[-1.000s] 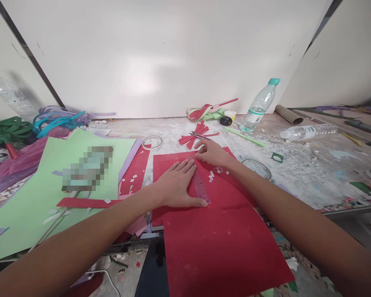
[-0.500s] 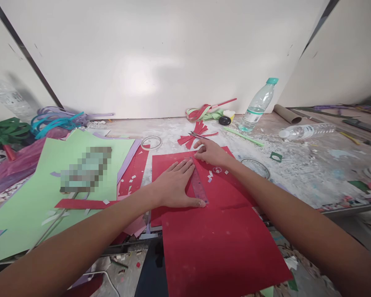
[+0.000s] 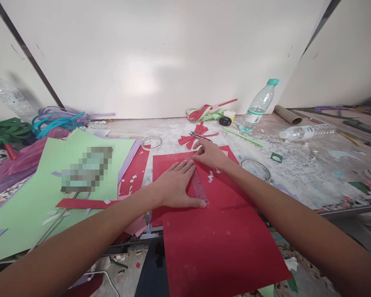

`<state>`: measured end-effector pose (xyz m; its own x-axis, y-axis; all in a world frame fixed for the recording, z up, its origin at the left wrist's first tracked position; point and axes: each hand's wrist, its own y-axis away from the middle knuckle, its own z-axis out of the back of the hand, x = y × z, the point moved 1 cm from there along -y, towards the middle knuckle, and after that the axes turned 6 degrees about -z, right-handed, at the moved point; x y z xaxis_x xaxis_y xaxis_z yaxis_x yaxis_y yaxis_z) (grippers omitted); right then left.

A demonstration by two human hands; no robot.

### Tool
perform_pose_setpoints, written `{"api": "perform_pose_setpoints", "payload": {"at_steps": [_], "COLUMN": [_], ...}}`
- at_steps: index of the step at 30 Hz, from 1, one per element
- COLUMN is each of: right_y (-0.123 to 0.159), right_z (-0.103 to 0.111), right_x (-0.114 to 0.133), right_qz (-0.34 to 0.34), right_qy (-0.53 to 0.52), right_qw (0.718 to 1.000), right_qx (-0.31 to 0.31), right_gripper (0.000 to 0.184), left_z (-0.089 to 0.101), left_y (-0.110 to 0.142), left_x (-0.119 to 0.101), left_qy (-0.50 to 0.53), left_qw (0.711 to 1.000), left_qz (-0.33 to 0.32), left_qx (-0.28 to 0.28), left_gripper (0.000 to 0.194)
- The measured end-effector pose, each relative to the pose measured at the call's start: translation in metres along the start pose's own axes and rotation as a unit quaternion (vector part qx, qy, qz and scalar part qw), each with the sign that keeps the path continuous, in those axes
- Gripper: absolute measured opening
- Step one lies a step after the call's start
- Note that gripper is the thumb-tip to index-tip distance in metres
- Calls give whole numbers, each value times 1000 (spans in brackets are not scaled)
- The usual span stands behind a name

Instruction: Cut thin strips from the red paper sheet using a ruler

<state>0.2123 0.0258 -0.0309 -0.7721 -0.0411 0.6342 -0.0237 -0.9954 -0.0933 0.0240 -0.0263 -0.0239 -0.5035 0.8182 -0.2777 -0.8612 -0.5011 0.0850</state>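
A large red paper sheet (image 3: 219, 243) lies in front of me and overhangs the table's near edge. A clear plastic ruler (image 3: 200, 189) rests on it, running away from me. My left hand (image 3: 174, 186) lies flat on the paper, fingers stretched out, with fingertips and thumb pressing the ruler's left side. My right hand (image 3: 209, 154) is at the ruler's far end. Its fingers are pinched together on the paper, and what they hold is hidden. Small scissors (image 3: 198, 136) lie just beyond that hand.
A light green sheet (image 3: 31, 198) and red strips (image 3: 80, 203) lie to the left. Two tape rolls (image 3: 152, 142) (image 3: 256, 169) sit on the dusty table. At the back are an upright water bottle (image 3: 259, 105), a lying bottle (image 3: 307, 132), a cardboard tube (image 3: 286, 114) and coloured strips (image 3: 54, 118).
Almost nothing has changed. My right hand has edged slightly left at the ruler's far end. My left hand stays pressed on the ruler.
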Motion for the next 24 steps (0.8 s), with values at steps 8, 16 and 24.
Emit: {"api": "perform_pose_setpoints", "payload": {"at_steps": [8, 16, 24], "right_y": [6, 7, 5], "right_z": [-3, -3, 13], "right_x": [6, 9, 3], "right_qz": [22, 43, -15], "right_qy": [43, 22, -19], "right_qw": [999, 999, 997], "right_qx": [-21, -21, 69], "right_gripper": [26, 26, 29], "left_z": [0, 0, 0], "left_y": [0, 0, 2], "left_x": [-1, -1, 0], "left_qy": [4, 5, 16], "left_qw": [1000, 1000, 999], "left_qz": [-2, -6, 0], "left_qx": [-7, -12, -29], "left_gripper": [114, 114, 109]}}
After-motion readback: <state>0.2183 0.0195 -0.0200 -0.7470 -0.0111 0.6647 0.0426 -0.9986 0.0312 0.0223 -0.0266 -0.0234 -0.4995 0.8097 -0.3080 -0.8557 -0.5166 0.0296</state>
